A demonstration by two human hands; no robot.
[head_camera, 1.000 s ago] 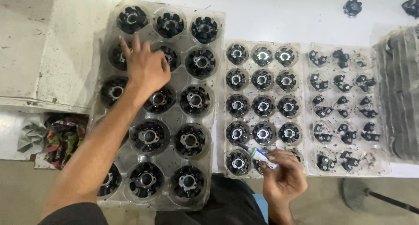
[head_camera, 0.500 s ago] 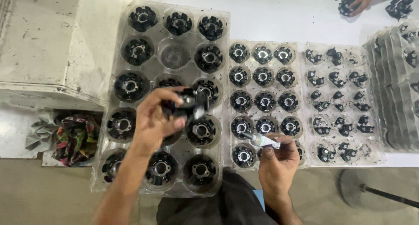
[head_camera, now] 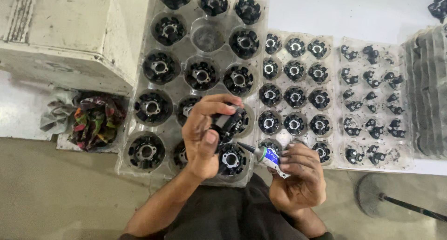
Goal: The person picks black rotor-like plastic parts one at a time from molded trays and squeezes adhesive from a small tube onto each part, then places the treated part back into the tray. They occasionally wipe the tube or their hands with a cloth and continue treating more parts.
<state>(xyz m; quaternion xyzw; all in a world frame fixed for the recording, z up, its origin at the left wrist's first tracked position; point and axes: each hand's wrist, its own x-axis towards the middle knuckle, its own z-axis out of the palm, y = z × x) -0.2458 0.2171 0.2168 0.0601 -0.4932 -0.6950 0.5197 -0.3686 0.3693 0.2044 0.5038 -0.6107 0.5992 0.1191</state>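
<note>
Black round part (head_camera: 229, 123) pinched in left hand (head_camera: 205, 135) above big clear tray (head_camera: 128, 156) | right hand (head_camera: 298, 177) clamps small tube (head_camera: 265, 155), nozzle at part | risk: tilted part, glue could smear

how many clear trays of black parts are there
3. A big tray on the left, partly under the left hand, a middle tray, and a right tray. The dark stack at the far right may hide more.
</note>
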